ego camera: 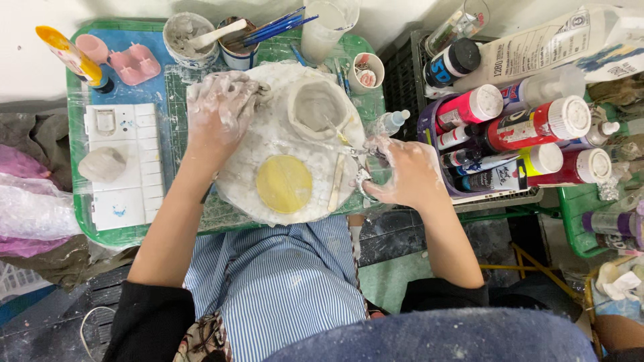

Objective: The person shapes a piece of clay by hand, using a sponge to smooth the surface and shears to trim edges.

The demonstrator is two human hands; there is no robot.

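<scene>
The round white work board, smeared with clay, lies on a green tray table and serves as the landmark here. On the board's far part sits a small hand-built grey clay pot, open at the top, with a thin tool leaning at its near right wall. On the board's near part lies a flat yellow disc, and just right of the disc a pale flat stick.

The left hand, coated in wet clay, rests at the board's far left edge, fingers curled down over a bit of clay just left of the pot; whether it grips that clay I cannot tell. The right hand, also clay-smeared, sits at the board's right edge, fingers bent inward around something small and pale that is mostly hidden.

Left of the board are a white palette and a grey clay lump. Beyond the board stand a cup with a white spatula, a cup of blue brushes and a clear tumbler. Right of the board a basket crowded with paint bottles hems in the right hand
</scene>
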